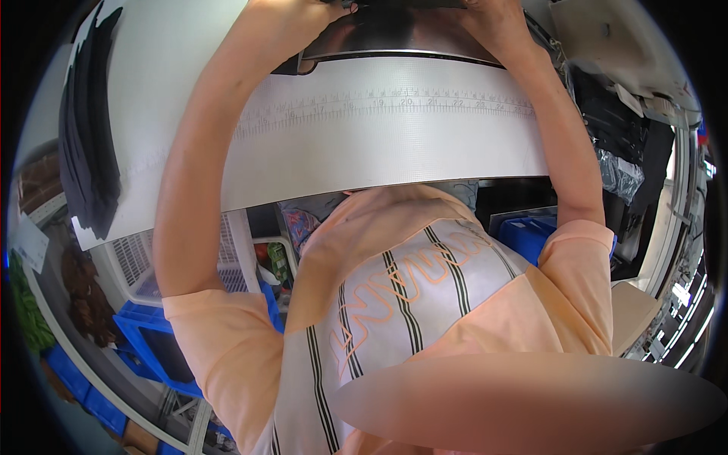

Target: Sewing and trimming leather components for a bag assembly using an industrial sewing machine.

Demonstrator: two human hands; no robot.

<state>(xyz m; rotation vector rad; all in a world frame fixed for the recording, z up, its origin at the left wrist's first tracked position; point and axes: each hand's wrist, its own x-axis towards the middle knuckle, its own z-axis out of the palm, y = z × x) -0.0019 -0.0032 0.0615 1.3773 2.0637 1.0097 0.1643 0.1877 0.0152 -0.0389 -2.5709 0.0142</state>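
At the far left, a stack of dark cloth pieces (91, 121) lies on the white table (174, 91), near its left edge. It is well apart from the hands, so I think it is only kept there in reserve. Under the table on this side stand a white basket (136, 262) and blue crates (148, 341); they are low, beside the person's body, where one can reach them without moving away.

The left hand (303, 11) is stretched forward to the top edge of the picture. It rests on the near left corner of a dark piece of fabric (394, 34), which lies flat on the table. The hand is cut by the frame, so I cannot tell if its fingers are apart or closed on the fabric.

Just in front of the fabric, a printed ruler scale (394, 102) runs across the white table. The near edge of the fabric lies almost along it, probably so that the piece can be lined up or measured.

The right hand (497, 19) lies on the right part of the same fabric. Its fingers seem to be bent over the fabric, but they are also cut off and I cannot say how they grip. Both arms are spread, I think to keep the piece flat and straight.

At the right, more dark cloth (614, 121) hangs near a machine (614, 38).
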